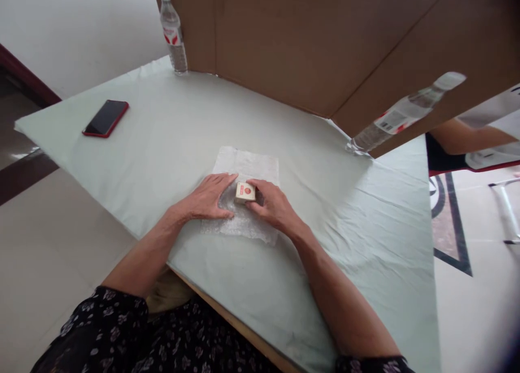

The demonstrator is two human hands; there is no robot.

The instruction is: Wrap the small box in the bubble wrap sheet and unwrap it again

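A small beige box (244, 192) with a red mark on its face stands on a sheet of clear bubble wrap (248, 164) spread on the pale cloth-covered table (170, 145). My right hand (273, 204) grips the box from the right, its fingers wrapped round the box. My left hand (208, 197) lies flat on the bubble wrap just left of the box, fingers stretched out and pressing the sheet down.
A red phone (106, 118) lies at the table's far left. One water bottle (173, 32) stands at the back, another (402, 114) at the right. Brown cardboard panels (325, 37) wall the far side. Another person's arm (467, 137) shows at the right edge.
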